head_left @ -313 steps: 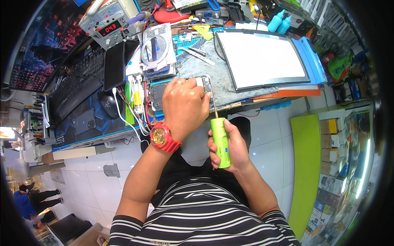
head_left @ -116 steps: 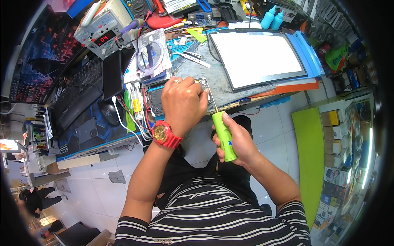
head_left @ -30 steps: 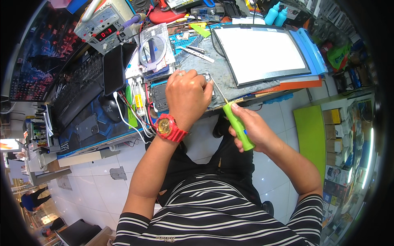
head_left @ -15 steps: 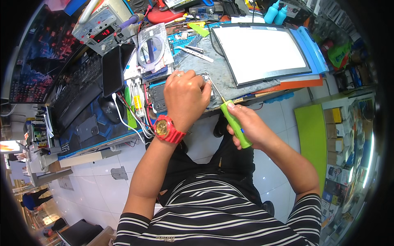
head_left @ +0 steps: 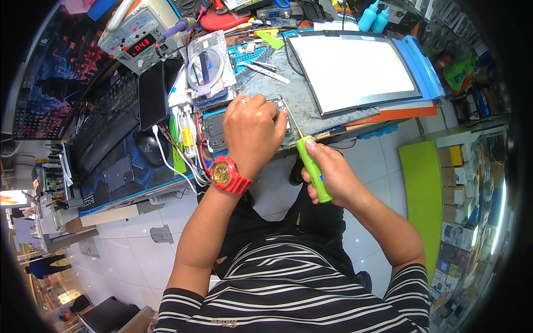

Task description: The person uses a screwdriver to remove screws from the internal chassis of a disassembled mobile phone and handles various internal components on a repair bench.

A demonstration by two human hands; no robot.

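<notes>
An opened phone (head_left: pixel 215 133) lies near the bench's front edge, dark grey inside, its middle hidden under my left hand (head_left: pixel 254 130). The left fingers curl down over it, closed, with the tips mostly out of sight. A red watch sits on that wrist. My right hand (head_left: pixel 333 173) is wrapped round the green handle of a screwdriver (head_left: pixel 314 169), held at a slant. Its thin metal shaft runs up past my left thumb, and the tip meets the phone's far right corner. White tweezers (head_left: pixel 267 72) rest on the grey mat beyond.
A white panel (head_left: pixel 355 72) covers the bench's right side, beside blue bottles (head_left: pixel 373 21). To the left are a dark phone (head_left: pixel 152 94), cables, a mouse (head_left: pixel 149 147), a keyboard (head_left: pixel 114 100) and a power supply (head_left: pixel 139 39). A green-edged shelf (head_left: pixel 420 194) stands right.
My right hand and the screwdriver handle have shifted slightly left, and the handle is a bit more upright. My left hand stays on the phone.
</notes>
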